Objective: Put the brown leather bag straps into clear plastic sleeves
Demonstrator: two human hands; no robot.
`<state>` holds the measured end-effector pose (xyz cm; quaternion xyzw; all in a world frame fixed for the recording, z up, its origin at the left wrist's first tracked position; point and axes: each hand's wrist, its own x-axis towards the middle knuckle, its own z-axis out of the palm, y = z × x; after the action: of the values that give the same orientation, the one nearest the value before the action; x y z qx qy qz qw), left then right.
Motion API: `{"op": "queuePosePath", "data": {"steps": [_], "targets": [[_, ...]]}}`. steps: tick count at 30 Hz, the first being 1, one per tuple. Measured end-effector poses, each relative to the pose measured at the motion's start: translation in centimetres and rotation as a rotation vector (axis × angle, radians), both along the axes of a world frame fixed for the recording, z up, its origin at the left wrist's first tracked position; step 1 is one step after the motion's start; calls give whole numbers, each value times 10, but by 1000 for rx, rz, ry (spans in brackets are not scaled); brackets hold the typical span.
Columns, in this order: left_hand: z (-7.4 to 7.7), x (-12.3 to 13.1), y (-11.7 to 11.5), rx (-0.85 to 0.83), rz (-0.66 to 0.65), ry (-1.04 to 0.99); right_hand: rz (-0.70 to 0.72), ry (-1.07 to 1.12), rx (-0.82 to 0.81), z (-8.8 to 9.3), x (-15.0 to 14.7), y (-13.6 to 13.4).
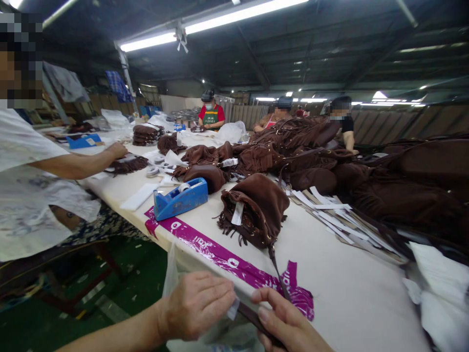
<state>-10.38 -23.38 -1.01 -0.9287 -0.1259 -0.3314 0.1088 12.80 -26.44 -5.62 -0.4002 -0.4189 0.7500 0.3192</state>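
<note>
A brown fringed suede bag lies on the white table in front of me, a white tag hanging from it. Its dark strap runs down toward me. My right hand is closed on the strap's end at the table's front edge. My left hand pinches a small white piece against the strap and rests on a clear plastic bag that hangs off the edge.
Purple printed tape runs along the table edge. A blue tape dispenser sits behind it. Piles of brown bags and white paper strips fill the right. A person in a white shirt works at left; others stand far back.
</note>
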Motion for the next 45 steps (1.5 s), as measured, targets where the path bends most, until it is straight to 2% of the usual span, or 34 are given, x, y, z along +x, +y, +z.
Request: {"op": "queuePosePath", "data": {"steps": [5, 8, 10, 12, 14, 15, 16, 19, 21, 25, 29, 31, 34, 36, 38, 42, 45], "targets": [[-2, 31, -13, -67, -51, -24, -96, -66, -82, 4, -25, 2], [-9, 35, -20, -239, -64, -4, -81, -55, -61, 0, -30, 1], [-8, 28, -23, -511, -143, -85, -36, -32, -29, 0, -25, 0], [-3, 16, -24, -854, -189, -292, -5, -46, 21, 6, -17, -1], [4, 4, -21, -1174, -127, -468, 28, -124, 104, 17, -11, -3], [6, -1, -18, -1311, -81, -487, 52, -178, 154, 24, -11, -4], [8, -3, -15, -1448, -43, -449, 72, -238, 202, 30, -12, -4], [4, -4, -10, -1868, 17, -115, 92, -394, 376, 46, -21, -7], [-1, -4, -10, -2053, 29, 27, 139, -416, 413, 48, -21, -10], [-5, -21, -9, -2126, 66, 23, 398, -291, 243, 33, 15, -18], [-8, -41, -5, -2197, 122, 68, 384, -449, 215, 19, 56, -24], [-12, -37, -7, -2213, 133, 91, 354, -610, 265, 24, 55, -27], [-19, -16, -16, -2215, 104, 109, 328, -786, 393, 41, 26, -30], [-22, -2, -22, -2224, 72, 77, 318, -789, 440, 49, 4, -32], [-23, 4, -26, -2216, 54, 32, 334, -722, 430, 51, -4, -33], [-19, -15, -22, -2143, 84, -3, 402, -495, 212, 39, 29, -34], [-17, -28, -21, -2132, 154, 0, 359, -539, 138, 33, 49, -33]]}}
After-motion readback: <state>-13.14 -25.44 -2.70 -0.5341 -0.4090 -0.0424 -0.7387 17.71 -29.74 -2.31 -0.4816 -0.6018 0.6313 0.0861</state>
